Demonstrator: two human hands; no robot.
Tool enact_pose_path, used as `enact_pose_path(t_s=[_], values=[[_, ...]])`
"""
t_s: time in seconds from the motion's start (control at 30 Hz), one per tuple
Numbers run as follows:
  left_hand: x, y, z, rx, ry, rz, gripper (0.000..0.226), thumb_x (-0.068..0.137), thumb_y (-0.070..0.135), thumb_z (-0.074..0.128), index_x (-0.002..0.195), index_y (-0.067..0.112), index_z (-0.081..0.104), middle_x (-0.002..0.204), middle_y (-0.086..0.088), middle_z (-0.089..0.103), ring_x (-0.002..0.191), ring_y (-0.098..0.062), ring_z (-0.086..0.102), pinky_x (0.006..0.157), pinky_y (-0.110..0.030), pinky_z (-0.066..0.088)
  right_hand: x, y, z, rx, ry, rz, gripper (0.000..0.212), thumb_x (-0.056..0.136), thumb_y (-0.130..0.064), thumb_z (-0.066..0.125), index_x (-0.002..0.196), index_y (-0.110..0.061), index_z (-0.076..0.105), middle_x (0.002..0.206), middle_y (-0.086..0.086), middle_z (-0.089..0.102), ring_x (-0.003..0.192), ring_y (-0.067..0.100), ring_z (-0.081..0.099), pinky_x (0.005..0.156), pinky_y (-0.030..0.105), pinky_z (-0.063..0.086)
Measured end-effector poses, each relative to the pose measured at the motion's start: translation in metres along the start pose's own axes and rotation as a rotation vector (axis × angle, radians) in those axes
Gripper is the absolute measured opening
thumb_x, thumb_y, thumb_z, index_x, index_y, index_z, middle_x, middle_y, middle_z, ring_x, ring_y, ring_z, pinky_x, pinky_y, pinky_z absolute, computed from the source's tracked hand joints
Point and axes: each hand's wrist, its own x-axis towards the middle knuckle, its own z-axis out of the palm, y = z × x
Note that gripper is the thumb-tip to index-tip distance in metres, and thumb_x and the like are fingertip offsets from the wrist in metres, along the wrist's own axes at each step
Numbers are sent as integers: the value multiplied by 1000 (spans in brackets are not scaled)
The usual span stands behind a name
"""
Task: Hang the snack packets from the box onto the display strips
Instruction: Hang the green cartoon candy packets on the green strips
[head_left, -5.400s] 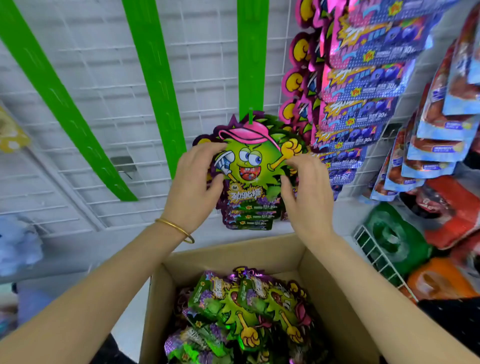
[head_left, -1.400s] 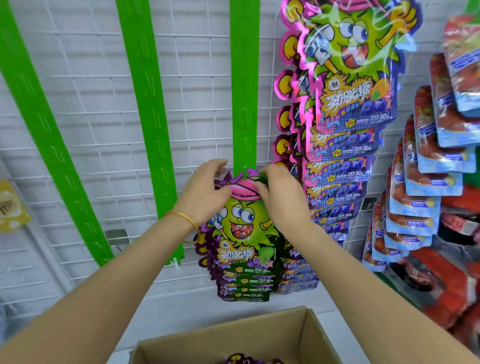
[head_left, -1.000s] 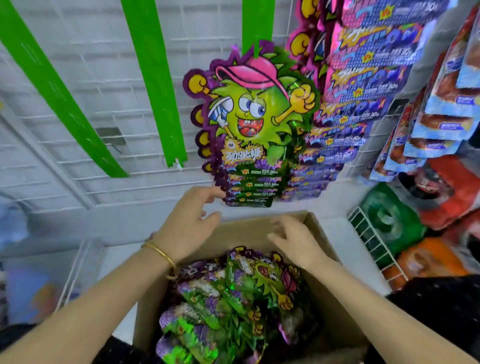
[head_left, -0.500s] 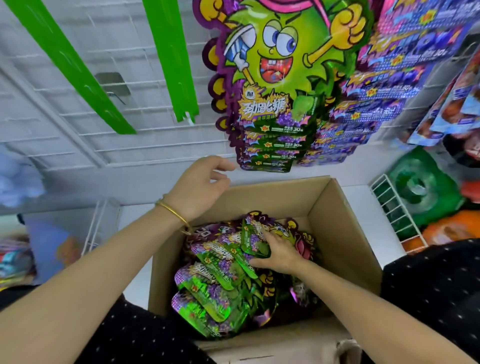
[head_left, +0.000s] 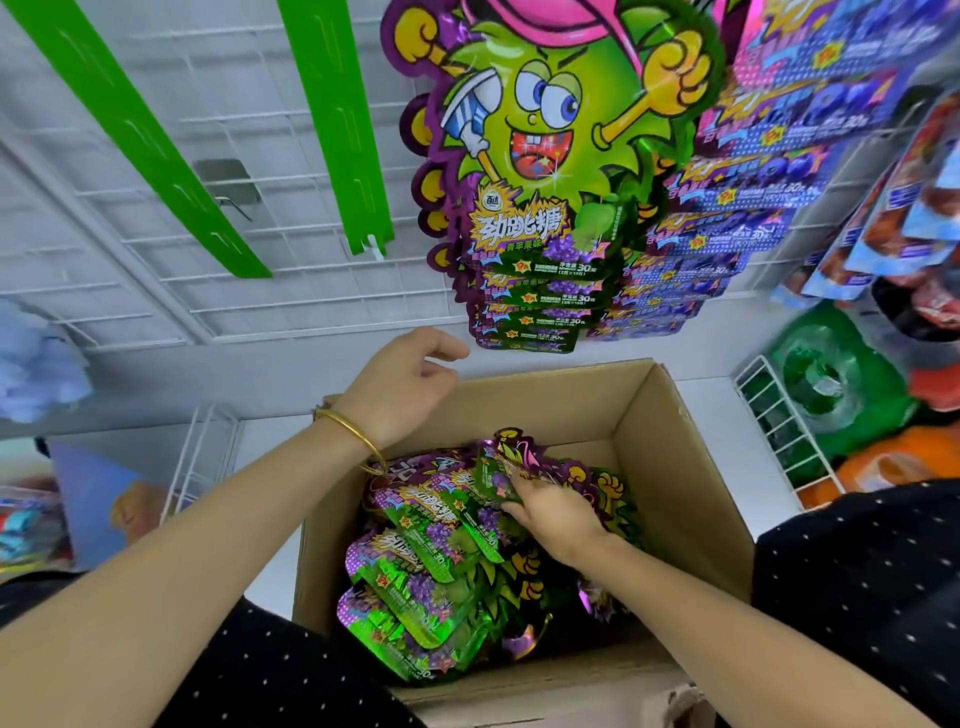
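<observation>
Down by the person's black, white-dotted clothing (head_left: 857, 571), the open brown cardboard box (head_left: 675, 467) sits with its near flap folded outward and its four walls standing up. A heap of green-and-purple foil snack packets (head_left: 426, 566) fills the left and middle of it, and bare cardboard shows along the right and far inner walls. The right hand (head_left: 558, 512) is reached down into the box, palm down, with its fingers curled onto the top packet (head_left: 498, 467), whose far edge is tipped up off the heap. The left hand (head_left: 400, 389), with a thin gold bangle (head_left: 348, 426) at the wrist, hovers over the box's far left corner. Its fingers are loosely bent and hold nothing. Beyond the far rim a band of white surface separates the box from the lowest of the hung cartoon-faced packets (head_left: 540, 171), which overlap downward in a column. Just to their right hangs a column of blue-and-pink packets (head_left: 769, 171). To the left, two flat green plastic display strips (head_left: 337, 119) slant down over the white wire grid wall (head_left: 291, 296), well apart from the hands. A white wire basket (head_left: 779, 415) stands beside the box on the right.
</observation>
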Motion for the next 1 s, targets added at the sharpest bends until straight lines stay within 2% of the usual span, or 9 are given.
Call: enact_pose_path(t_s=[0.13,0.27,0.43,0.53,0.63,0.7,0.77,0.9,1.0], values=[[-4,-1,1,74,-50,24,25,88,10,53,112,19,57,118,2,55,97,-12,58,84,-19,40,-7,-3,-65,-65,156,-15,32,102,-29,29,114,-6,49,99,17,66,90,37,64,66,37,45],[-17,1,6,174,-340,117,49,80,23,68,124,27,46,127,6,43,117,-7,46,100,-24,38,-24,12,-132,397,240,136,38,101,-23,36,66,-8,43,66,10,50,71,29,52,59,30,28],[-36,1,13,431,-609,287,107,56,49,81,141,33,18,143,11,18,133,-9,17,111,-24,16,-36,42,-154,1208,199,507,25,96,-23,50,104,0,55,95,21,63,76,23,56,73,35,49],[-43,2,16,515,-529,393,100,63,39,80,141,31,19,148,11,15,135,-7,15,110,-20,12,-46,46,-153,1520,64,689,15,96,-15,48,100,-1,53,66,16,67,49,25,65,48,35,55],[-39,5,15,480,-264,531,51,78,33,67,125,30,45,136,14,41,126,-5,39,106,-25,32,-54,40,-154,1757,-45,761,29,100,-15,39,87,7,52,54,21,65,39,27,63,29,30,45],[-33,11,10,411,12,550,24,84,38,52,103,26,61,106,12,63,100,-13,60,78,-28,47,-55,39,-153,1737,-125,724,47,102,-26,31,99,14,55,71,27,67,49,31,67,34,31,50],[-27,17,4,399,226,494,30,86,41,45,99,22,64,88,8,67,85,-19,63,60,-24,39,-52,40,-155,1468,-128,667,59,102,-39,24,118,12,48,87,27,67,66,34,70,45,31,55],[-12,20,-7,402,333,443,22,91,32,51,104,19,63,88,1,71,85,-24,63,61,-27,36,-50,41,-189,978,438,349,41,99,-38,33,106,-7,60,110,18,66,99,28,64,80,35,52],[-5,28,-11,470,327,444,21,92,32,50,107,21,61,93,1,70,89,-25,62,59,-27,31,-62,16,-222,969,457,-94,28,96,-31,43,111,-18,64,109,-2,67,102,8,62,90,23,48]])
